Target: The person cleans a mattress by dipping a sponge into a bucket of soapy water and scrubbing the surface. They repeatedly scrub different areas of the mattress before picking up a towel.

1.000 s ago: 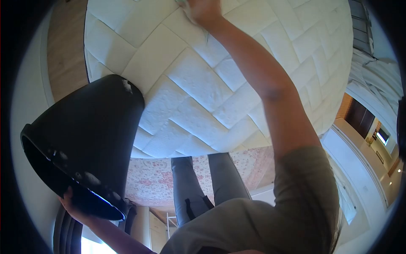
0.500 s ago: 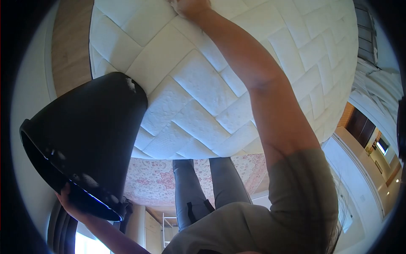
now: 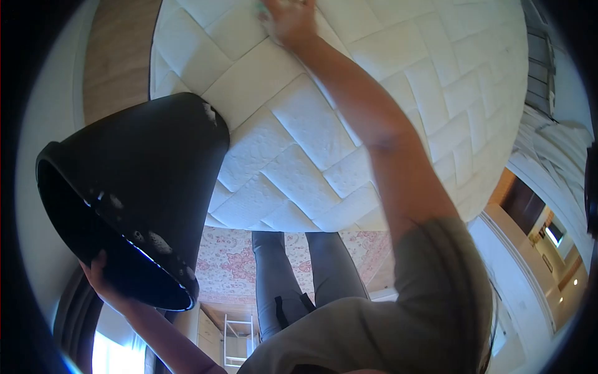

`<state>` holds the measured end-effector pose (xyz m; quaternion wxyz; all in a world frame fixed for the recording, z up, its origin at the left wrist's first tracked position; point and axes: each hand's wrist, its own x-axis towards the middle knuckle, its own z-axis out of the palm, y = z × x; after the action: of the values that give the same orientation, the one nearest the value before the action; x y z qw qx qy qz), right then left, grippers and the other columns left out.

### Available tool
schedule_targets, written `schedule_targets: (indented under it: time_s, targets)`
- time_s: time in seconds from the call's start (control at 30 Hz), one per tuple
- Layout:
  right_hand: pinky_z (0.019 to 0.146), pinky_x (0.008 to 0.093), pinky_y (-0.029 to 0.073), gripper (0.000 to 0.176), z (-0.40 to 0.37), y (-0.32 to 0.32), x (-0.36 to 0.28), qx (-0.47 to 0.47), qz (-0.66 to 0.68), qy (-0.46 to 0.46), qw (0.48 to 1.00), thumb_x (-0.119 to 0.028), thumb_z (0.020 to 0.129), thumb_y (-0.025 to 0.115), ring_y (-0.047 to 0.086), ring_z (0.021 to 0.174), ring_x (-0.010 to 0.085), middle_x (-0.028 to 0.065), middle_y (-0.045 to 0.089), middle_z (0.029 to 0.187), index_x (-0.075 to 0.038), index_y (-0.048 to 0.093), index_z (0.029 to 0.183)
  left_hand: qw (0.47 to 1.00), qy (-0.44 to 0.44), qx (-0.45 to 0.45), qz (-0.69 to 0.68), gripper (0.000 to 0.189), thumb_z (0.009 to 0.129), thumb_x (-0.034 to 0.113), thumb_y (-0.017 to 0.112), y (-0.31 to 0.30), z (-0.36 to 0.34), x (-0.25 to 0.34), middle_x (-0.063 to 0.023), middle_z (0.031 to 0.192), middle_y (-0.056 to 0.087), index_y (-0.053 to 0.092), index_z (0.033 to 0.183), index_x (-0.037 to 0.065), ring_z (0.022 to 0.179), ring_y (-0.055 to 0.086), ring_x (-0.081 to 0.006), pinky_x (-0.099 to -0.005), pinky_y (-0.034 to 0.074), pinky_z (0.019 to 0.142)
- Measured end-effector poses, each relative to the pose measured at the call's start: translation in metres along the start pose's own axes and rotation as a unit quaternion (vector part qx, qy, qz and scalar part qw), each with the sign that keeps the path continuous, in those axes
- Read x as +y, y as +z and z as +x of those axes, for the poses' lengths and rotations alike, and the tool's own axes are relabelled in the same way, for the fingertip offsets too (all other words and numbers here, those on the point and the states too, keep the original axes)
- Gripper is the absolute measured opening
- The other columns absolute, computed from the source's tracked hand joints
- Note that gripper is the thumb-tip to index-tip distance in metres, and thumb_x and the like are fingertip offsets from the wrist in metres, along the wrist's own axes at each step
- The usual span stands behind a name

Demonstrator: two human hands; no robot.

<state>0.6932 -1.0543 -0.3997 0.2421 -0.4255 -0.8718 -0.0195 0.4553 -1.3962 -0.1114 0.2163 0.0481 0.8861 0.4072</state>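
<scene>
My left hand [image 3: 106,280] grips the rim of a large black bucket [image 3: 143,168], with fingers curled over the edge into its mouth. The bucket looks tilted, its mouth toward the lower left and its base overlapping the mattress edge. White foam clings near its rim and base. My right hand [image 3: 291,22] is over the far part of a white quilted mattress [image 3: 374,81], fingers bent and partly cut off by the frame's top. A small greenish bit shows beside those fingers; I cannot tell what it is. Small spots mark the mattress surface near the bucket.
A patterned pink rug [image 3: 230,262] lies around my legs [image 3: 280,268] at the mattress edge. Wood flooring [image 3: 118,56] runs along the left wall. White fabric [image 3: 554,143] is bunched at the right, near a doorway [image 3: 548,230]. A white rack [image 3: 238,340] stands low in view.
My right hand has shifted slightly down and right in view, coming more into frame. The bucket, held by my left hand, appears a little further right and higher.
</scene>
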Motion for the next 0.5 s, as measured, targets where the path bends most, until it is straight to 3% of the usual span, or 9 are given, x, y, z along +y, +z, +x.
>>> schedule_targets:
  time_s: [0.1,0.17,0.2,0.27,0.37,0.4,0.43,0.47,0.5]
  targets:
    - [0.078,0.0487,0.034,0.032,-0.021,-0.026,-0.009,-0.104,0.052,0.022,0.993,-0.034,0.083,0.054,0.059,0.085,0.0267,0.0104,0.063,0.090,-0.019,0.051,0.111,1.000,-0.016,-0.012,-0.002,0.061,0.063,0.027,0.061,-0.004,0.002,0.001,-0.0126,0.101,0.055,0.050,0.119,0.006,0.093,0.055,-0.0235,-0.0346,0.048,0.078]
    - [0.084,0.0536,0.034,0.038,-0.116,-0.074,0.010,-0.152,-0.018,0.013,0.988,-0.036,0.082,0.055,0.057,0.090,0.0281,0.0113,0.060,0.099,-0.018,0.051,0.116,0.999,-0.019,-0.028,-0.031,0.059,0.063,0.027,0.061,0.004,0.002,0.006,-0.0124,0.102,0.055,0.051,0.118,0.006,0.092,0.056,-0.0234,-0.0354,0.048,0.078]
    - [0.085,0.0538,0.034,0.040,-0.173,-0.110,0.020,-0.243,-0.056,0.007,0.968,-0.035,0.081,0.056,0.054,0.097,0.0276,0.0104,0.057,0.108,-0.018,0.051,0.117,0.999,-0.008,-0.018,-0.033,0.057,0.063,0.025,0.061,0.010,-0.005,0.012,-0.0120,0.102,0.055,0.052,0.117,0.006,0.091,0.056,-0.0232,-0.0361,0.048,0.079]
    - [0.087,0.0533,0.034,0.052,-0.276,-0.189,0.032,-0.266,-0.117,-0.033,0.956,-0.028,0.071,0.067,0.051,0.100,0.0285,0.0122,0.054,0.108,-0.017,0.050,0.119,0.999,0.004,-0.006,-0.047,0.056,0.063,0.023,0.061,0.012,-0.008,0.018,-0.0116,0.103,0.056,0.054,0.116,0.005,0.090,0.056,-0.0230,-0.0368,0.048,0.079]
    - [0.080,0.0493,0.036,0.044,-0.281,-0.191,0.031,-0.312,-0.055,0.007,0.949,-0.029,0.071,0.065,0.053,0.093,0.0252,0.0059,0.055,0.103,-0.022,0.054,0.114,0.999,0.019,-0.010,-0.023,0.051,0.067,0.020,0.058,0.010,-0.006,0.016,-0.0146,0.101,0.055,0.053,0.114,0.001,0.091,0.057,-0.0243,-0.0327,0.051,0.075]
    - [0.078,0.0490,0.037,0.044,-0.231,-0.161,0.024,-0.221,-0.050,-0.056,0.972,-0.027,0.071,0.065,0.055,0.087,0.0253,0.0060,0.055,0.100,-0.023,0.054,0.114,0.999,0.016,-0.007,-0.029,0.051,0.066,0.021,0.059,0.009,-0.004,0.014,-0.0143,0.101,0.055,0.052,0.114,0.002,0.091,0.056,-0.0244,-0.0327,0.050,0.075]
    - [0.079,0.0492,0.036,0.042,-0.182,-0.116,0.017,-0.219,-0.026,-0.046,0.974,-0.025,0.073,0.063,0.056,0.085,0.0254,0.0066,0.056,0.097,-0.022,0.054,0.114,0.999,0.014,-0.001,-0.036,0.052,0.066,0.022,0.059,0.009,-0.003,0.011,-0.0141,0.100,0.055,0.052,0.113,0.002,0.091,0.056,-0.0245,-0.0327,0.050,0.076]
    - [0.080,0.0508,0.036,0.044,-0.139,-0.073,0.008,-0.159,-0.056,-0.070,0.983,-0.030,0.074,0.064,0.053,0.094,0.0271,0.0118,0.056,0.100,-0.016,0.054,0.115,0.999,0.019,0.002,-0.029,0.052,0.066,0.022,0.059,0.007,0.000,0.007,-0.0141,0.100,0.055,0.052,0.113,0.002,0.091,0.056,-0.0245,-0.0327,0.050,0.076]
    - [0.078,0.0491,0.035,0.037,-0.089,-0.042,-0.001,-0.087,-0.023,-0.075,0.993,-0.030,0.078,0.059,0.055,0.089,0.0262,0.0113,0.058,0.094,-0.018,0.054,0.113,0.999,0.003,0.001,-0.032,0.054,0.065,0.022,0.061,0.001,0.004,0.003,-0.0130,0.102,0.056,0.052,0.115,0.003,0.091,0.056,-0.0240,-0.0332,0.049,0.077]
